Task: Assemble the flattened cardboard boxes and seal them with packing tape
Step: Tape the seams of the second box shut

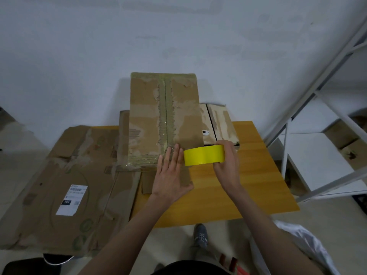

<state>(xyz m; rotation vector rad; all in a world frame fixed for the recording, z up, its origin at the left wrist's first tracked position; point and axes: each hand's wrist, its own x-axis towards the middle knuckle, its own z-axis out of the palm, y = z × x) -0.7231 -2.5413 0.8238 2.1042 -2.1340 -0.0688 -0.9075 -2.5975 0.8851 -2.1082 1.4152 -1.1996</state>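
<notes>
An assembled brown cardboard box (pixel 147 116) stands on the yellow wooden table (pixel 248 175), its top seam running away from me and covered with old clear tape. My left hand (pixel 170 175) lies flat with fingers spread on the box's near edge at the seam. My right hand (pixel 226 163) grips a yellow roll of packing tape (pixel 204 155) held on edge just right of the left fingers, at the box's near right corner. Whether a strip is pulled out cannot be seen.
A large flattened box (pixel 65 185) with a white shipping label (pixel 71 199) overhangs the table's left side. A smaller box (pixel 220 124) sits behind the tape. White metal shelving (pixel 317 135) stands at right, a white bag (pixel 301 245) lies by my right forearm.
</notes>
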